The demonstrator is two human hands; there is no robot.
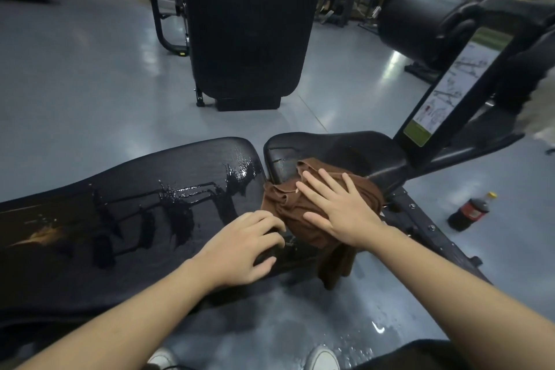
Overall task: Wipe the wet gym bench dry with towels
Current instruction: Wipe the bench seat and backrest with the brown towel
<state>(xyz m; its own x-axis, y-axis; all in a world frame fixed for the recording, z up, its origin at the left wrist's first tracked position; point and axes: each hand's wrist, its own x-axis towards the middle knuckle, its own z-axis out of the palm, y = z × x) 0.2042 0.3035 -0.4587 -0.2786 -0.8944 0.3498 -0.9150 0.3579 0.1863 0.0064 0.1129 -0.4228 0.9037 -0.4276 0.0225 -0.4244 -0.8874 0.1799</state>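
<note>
1. Right hand (336, 213) is pressing flat, fingers spread and straight, on the brown towel (303, 216). The towel is lying bunched over the gap between the long back pad (120, 249) and the seat pad (345, 153) of the counter, one end hanging off the near edge toward the floor (90, 84).
2. Left hand (246, 246) is resting on the near edge of the back pad just beside the towel, fingers curled over the edge; looks like bracing, not gripping the towel.
3. Progress is looking early: water (240, 171) is pooling and streaking across the back pad, from its end near the seat leftward.
4. Seat pad is mostly looking matte, with a small glossy patch beside the towel; dryness is hard to call.
5. Left to do, as I judge it: nearly the whole back pad.
6. Droplets are sitting on the floor near the shoes (322, 359); cola bottle (470, 212) is standing on the floor to the right.
</note>
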